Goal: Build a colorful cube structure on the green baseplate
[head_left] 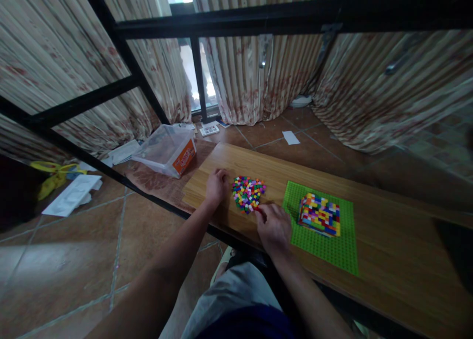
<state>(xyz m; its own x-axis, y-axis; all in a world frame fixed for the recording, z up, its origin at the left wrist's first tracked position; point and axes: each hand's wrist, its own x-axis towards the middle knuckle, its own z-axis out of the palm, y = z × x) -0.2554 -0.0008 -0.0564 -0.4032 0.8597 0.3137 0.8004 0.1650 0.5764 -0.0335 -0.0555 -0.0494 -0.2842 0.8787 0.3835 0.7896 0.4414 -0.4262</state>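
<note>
While the left hand (218,184) curls beside a loose pile of small, multicoloured plastic bricks (247,193) on the brown wooden desk (391,225), the right hand (274,224) reaches its near edge, fingers drawn close together. Red shows at their tips; whether either hand grips anything, I cannot tell. Each brick should be light, stiff, hard to break and smooth enough to skid, best pinched across opposite side walls.

A dark blue top (247,325) is worn with pale grey bottoms (238,290).
</note>
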